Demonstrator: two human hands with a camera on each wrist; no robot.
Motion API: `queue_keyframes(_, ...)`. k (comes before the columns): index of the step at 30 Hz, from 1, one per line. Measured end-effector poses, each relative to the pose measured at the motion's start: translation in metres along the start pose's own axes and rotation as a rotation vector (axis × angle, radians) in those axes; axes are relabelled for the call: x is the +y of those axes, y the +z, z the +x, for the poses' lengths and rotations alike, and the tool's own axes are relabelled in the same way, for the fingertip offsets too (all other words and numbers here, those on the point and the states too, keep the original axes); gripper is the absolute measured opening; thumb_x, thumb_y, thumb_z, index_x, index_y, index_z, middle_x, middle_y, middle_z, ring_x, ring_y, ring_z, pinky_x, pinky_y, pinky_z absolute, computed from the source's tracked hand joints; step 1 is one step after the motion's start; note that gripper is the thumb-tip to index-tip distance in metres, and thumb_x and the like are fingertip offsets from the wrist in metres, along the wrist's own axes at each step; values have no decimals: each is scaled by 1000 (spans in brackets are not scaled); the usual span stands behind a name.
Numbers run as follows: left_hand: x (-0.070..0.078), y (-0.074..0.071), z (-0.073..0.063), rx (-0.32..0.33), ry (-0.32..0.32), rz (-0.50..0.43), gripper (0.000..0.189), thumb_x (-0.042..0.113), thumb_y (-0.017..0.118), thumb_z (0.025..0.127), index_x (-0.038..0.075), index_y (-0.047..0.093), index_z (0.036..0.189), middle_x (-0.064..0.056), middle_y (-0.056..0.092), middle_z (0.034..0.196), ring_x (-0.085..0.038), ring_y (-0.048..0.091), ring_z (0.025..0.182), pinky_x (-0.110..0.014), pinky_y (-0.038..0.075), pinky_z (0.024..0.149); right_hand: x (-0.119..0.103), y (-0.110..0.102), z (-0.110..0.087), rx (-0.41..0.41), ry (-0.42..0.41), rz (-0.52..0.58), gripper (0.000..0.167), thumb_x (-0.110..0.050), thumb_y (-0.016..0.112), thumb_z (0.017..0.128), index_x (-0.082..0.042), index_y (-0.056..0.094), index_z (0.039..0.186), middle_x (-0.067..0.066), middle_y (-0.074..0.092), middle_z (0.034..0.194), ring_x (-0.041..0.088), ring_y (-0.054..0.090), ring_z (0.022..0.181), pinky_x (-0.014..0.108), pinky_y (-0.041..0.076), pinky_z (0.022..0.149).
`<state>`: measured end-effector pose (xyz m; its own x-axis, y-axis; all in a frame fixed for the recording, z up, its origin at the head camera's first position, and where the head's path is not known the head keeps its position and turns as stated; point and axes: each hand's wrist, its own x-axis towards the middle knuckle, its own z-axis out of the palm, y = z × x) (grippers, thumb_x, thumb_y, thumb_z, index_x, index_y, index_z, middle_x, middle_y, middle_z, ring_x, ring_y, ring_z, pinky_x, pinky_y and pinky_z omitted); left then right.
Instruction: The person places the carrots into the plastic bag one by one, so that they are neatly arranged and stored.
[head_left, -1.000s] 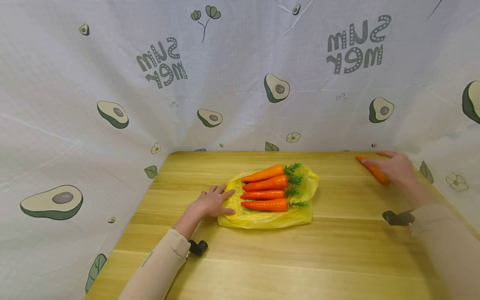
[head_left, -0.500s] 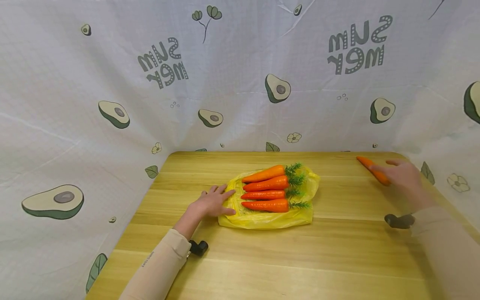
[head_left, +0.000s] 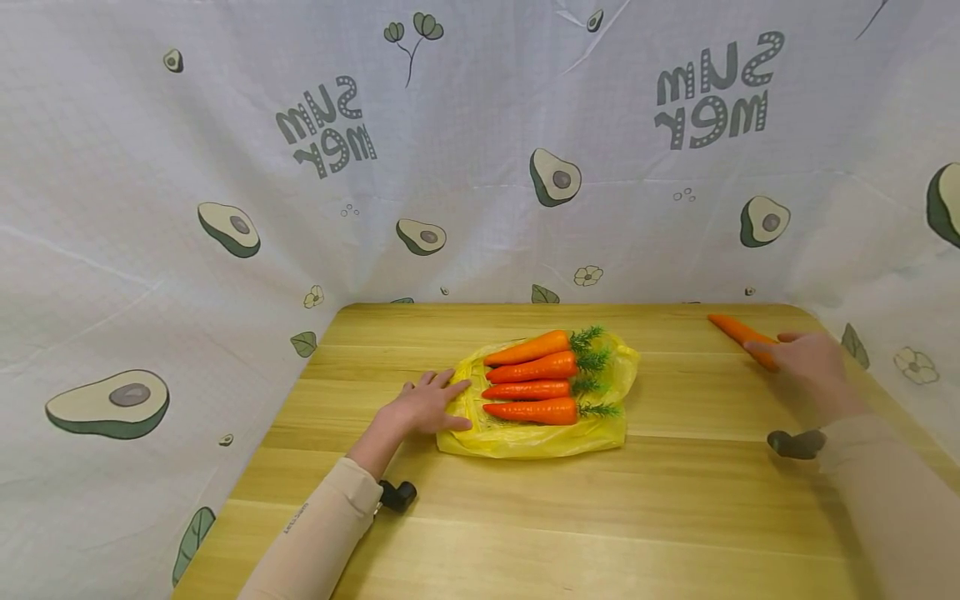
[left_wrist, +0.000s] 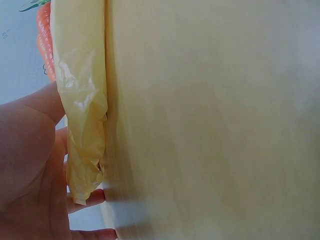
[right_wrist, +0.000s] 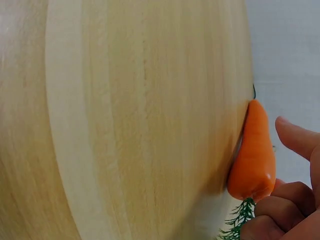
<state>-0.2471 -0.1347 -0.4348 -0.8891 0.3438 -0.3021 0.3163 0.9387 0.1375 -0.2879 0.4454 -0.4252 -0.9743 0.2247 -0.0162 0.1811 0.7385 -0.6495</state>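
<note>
My left hand (head_left: 422,406) rests fingers spread on the left end of a yellow plastic bag (head_left: 525,446). In the left wrist view its thumb lies against the bag (left_wrist: 82,95). On the bag several orange-red carrots (head_left: 532,389) lie side by side, green tops rightward. My right hand (head_left: 813,371), slightly blurred, is at the thick end of another carrot (head_left: 731,327) on the table's far right. In the right wrist view the thumb is extended apart from the carrot (right_wrist: 255,160). The other fingers are loosely curled by its thick end; one seems to touch it.
The wooden table (head_left: 570,533) ends at a white cloth backdrop (head_left: 480,167) printed with avocados, which rises behind and on both sides. A black wrist camera (head_left: 397,497) sits under the left sleeve; another wrist camera (head_left: 797,444) is by the right sleeve.
My right hand has drawn back and down from over the carrot toward its thick end. That carrot has turned and shifted slightly left. The left hand, bag and bagged carrots stay put.
</note>
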Motion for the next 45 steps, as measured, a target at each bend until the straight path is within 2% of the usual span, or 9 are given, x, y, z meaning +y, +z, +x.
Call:
queue_keyframes(4, 0, 0, -1, 3, 2, -4, 79, 64, 56, 95, 32, 26, 161, -7, 14, 170, -39, 16, 154, -67, 21, 117, 2, 4, -1, 33, -35, 8, 71, -58, 61, 94, 12, 66, 105, 9, 56, 71, 25, 51, 68, 34, 39, 56)
queue_keyframes(8, 0, 0, -1, 5, 5, -7, 79, 64, 56, 95, 32, 26, 161, -7, 14, 170, -39, 16, 154, -67, 21, 117, 4, 7, -3, 58, -70, 50, 55, -47, 63, 96, 6, 68, 81, -5, 37, 54, 18, 44, 54, 37, 37, 48)
queue_keyframes(14, -1, 0, -2, 7, 7, -15, 79, 63, 56, 95, 32, 27, 161, -7, 14, 170, -40, 15, 154, -68, 20, 116, 6, 9, -6, 104, -147, -24, 38, -26, 60, 95, 7, 66, 75, 0, 38, 52, 20, 40, 50, 36, 33, 44)
queue_keyframes(20, -1, 0, -2, 14, 5, -8, 79, 63, 56, 95, 32, 27, 161, -7, 15, 170, -39, 16, 154, -68, 22, 116, 4, 7, -2, 107, -119, -122, 44, -28, 66, 95, 14, 66, 84, 11, 51, 58, 28, 48, 55, 37, 38, 48)
queue_keyframes(26, -1, 0, -1, 19, 9, -7, 79, 63, 56, 95, 32, 27, 161, -7, 14, 170, -39, 16, 154, -68, 21, 116, 2, 9, -7, 127, -218, -137, 26, -16, 60, 91, 1, 70, 76, -1, 35, 51, 20, 37, 46, 34, 29, 42)
queue_keyframes(30, -2, 1, -1, 19, 12, -12, 79, 63, 56, 95, 32, 27, 161, -7, 14, 170, -40, 16, 154, -69, 21, 116, 3, 9, -7, 125, -234, -145, 25, -14, 58, 89, -10, 77, 104, -2, 33, 51, 20, 35, 45, 34, 27, 40)
queue_keyframes(33, -2, 2, 0, 17, 14, -13, 79, 63, 56, 95, 32, 27, 161, -7, 14, 170, -40, 16, 154, -69, 21, 116, 6, 10, -6, 136, -275, -174, 29, -11, 59, 88, -14, 77, 110, -1, 34, 51, 20, 36, 45, 34, 27, 40)
queue_keyframes(38, -2, 2, 1, 18, 11, -1, 79, 64, 56, 94, 32, 27, 161, -7, 15, 170, -40, 17, 154, -69, 22, 116, 12, 10, -1, 137, -295, -214, 18, -17, 60, 91, -7, 76, 91, 2, 39, 53, 22, 39, 46, 34, 29, 42)
queue_keyframes(45, -2, 2, 1, 17, 4, 4, 79, 64, 56, 94, 32, 27, 161, -7, 15, 170, -39, 17, 153, -68, 22, 116, 12, 6, 7, 58, -150, -190, 52, -41, 60, 97, 2, 65, 69, 4, 46, 56, 24, 45, 52, 35, 33, 48)
